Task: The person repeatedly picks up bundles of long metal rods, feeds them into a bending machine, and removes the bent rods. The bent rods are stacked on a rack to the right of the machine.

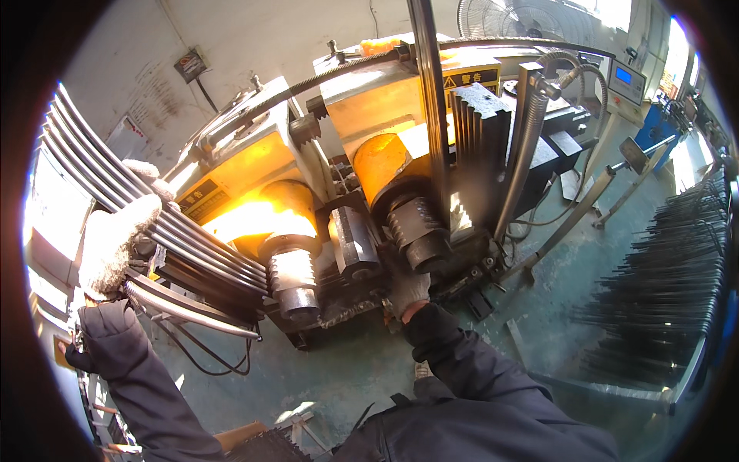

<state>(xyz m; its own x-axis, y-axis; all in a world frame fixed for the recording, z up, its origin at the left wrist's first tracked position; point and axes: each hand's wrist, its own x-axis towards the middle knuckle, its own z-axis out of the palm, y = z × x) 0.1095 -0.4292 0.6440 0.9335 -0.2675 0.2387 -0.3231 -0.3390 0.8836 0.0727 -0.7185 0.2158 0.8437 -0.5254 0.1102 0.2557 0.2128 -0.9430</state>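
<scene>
Harsh sunlit glare, edges bent

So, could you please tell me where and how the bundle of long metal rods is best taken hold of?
Probably at mid-span, from the left, where the gloved left hand is: the long metal rods are slender and lie side by side, which suits a crosswise wrap, while their right ends sit close to the ribbed roller.

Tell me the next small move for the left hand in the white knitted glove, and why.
Probably ease one bar loose from the row of long grey metal bars with the left hand. The hand is against the row, and its bars lie side by side, so separating one seems sensible. The right hand in a pale glove is near a ridged steel cylinder, its grip unclear.
</scene>
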